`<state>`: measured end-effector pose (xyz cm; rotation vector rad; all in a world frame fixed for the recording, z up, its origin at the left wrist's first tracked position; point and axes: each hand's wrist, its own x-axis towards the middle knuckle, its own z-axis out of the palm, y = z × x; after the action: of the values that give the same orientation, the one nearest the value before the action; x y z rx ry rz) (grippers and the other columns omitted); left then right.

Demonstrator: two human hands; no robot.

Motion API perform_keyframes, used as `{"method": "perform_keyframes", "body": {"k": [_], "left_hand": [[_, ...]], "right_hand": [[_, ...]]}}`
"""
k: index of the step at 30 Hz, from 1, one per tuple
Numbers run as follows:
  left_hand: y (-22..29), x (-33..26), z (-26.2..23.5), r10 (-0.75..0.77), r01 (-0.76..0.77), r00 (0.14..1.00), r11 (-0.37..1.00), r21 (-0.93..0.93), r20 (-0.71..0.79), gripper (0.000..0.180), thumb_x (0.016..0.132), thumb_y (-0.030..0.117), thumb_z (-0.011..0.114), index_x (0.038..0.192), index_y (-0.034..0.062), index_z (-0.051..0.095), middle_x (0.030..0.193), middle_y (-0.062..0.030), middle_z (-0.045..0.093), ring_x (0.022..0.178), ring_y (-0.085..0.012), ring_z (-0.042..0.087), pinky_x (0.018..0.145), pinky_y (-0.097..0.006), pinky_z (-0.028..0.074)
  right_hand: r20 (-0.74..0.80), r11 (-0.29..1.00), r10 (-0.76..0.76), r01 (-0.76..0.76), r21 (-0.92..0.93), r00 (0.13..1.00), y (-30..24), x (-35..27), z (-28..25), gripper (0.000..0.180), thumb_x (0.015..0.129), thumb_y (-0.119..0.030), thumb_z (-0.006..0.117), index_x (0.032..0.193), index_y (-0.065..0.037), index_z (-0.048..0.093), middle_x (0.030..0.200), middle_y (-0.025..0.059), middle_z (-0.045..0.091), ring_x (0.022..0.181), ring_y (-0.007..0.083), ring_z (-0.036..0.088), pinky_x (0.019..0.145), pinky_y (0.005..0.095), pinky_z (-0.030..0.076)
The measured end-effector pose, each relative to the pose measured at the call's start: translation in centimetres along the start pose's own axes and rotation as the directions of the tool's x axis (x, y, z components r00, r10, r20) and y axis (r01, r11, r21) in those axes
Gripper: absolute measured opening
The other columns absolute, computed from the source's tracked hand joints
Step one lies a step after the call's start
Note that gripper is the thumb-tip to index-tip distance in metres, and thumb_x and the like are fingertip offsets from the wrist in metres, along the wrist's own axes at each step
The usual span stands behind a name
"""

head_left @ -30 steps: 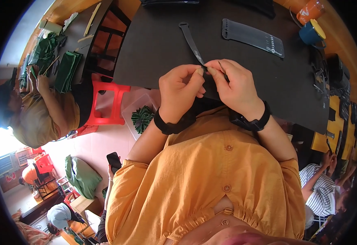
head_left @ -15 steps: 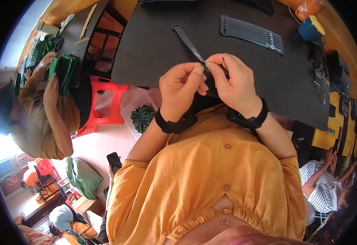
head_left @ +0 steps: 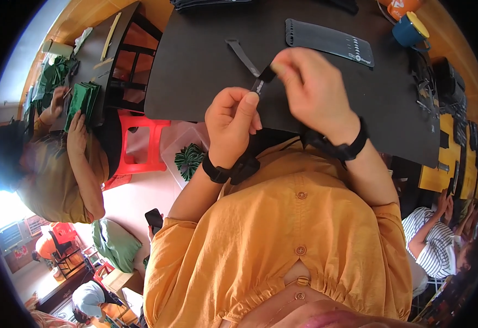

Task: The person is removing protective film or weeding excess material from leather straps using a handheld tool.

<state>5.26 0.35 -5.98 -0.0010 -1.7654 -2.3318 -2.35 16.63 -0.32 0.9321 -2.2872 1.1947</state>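
A narrow dark grey strap (head_left: 243,57) reaches from my fingers across the black table, its far end rounded with a hole. The near end, with pale marks, is pinched between thumb and forefinger of my left hand (head_left: 231,123). My right hand (head_left: 321,98), raised higher and a little blurred, pinches a short black flap (head_left: 267,74) beside the strap; whether it is part of the strap I cannot tell. Farther back lies a dark grey sheet (head_left: 326,41) with a scalloped, holed edge and white print. Black bands circle both my wrists.
A blue mug (head_left: 407,31) with a yellow inside stands at the table's (head_left: 195,71) back right, near an orange object (head_left: 403,7). To the left, a co-worker handles green cloth pieces (head_left: 83,103) near a red stool (head_left: 146,143). A clear bin holds a green bundle (head_left: 188,161).
My right hand has moved up and away from my left, lifting the black flap by the strap. My left hand keeps its pinch. The co-worker's hands have shifted on the green cloth.
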Motion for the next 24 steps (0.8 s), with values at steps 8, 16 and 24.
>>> {"method": "perform_keyframes", "body": {"k": [8,16,24], "left_hand": [[2.8,1.2,0.4,-0.268,0.253,0.963,0.935,0.249,0.028,0.018,0.100,0.017,0.057,0.099,-0.0002,0.061,0.075,-0.0034,0.064,0.055,-0.0085,0.058,0.047,-0.020,0.044],[2.8,1.0,0.3,-0.263,0.234,0.959,0.947,0.218,0.111,0.023,0.103,0.018,0.050,0.103,-0.0002,0.064,0.080,-0.0033,0.066,0.057,-0.0074,0.062,0.043,-0.019,0.041],[4.0,-0.2,-0.2,-0.353,0.272,0.878,0.924,0.268,0.324,0.029,0.104,0.014,0.047,0.124,-0.0032,0.060,0.084,-0.0064,0.068,0.053,-0.0058,0.060,0.041,-0.015,0.036]], "right_hand": [[0.146,0.995,-0.051,0.038,0.088,0.988,0.7,0.1,0.2,0.012,0.094,-0.014,0.058,0.099,-0.004,0.061,0.091,0.0128,0.066,0.084,0.0344,0.065,0.071,0.0407,0.054],[0.286,0.959,0.031,-0.109,0.262,0.958,-1.5,-0.4,-1.0,0.024,0.089,-0.015,0.068,0.108,-0.002,0.065,0.085,0.0093,0.068,0.079,0.0209,0.069,0.066,0.0301,0.054],[0.099,0.882,0.236,-0.256,0.396,0.967,0.1,0.4,0.0,0.021,0.090,-0.019,0.070,0.094,0.002,0.067,0.075,0.0080,0.065,0.060,0.0143,0.064,0.057,0.0277,0.051]]}}
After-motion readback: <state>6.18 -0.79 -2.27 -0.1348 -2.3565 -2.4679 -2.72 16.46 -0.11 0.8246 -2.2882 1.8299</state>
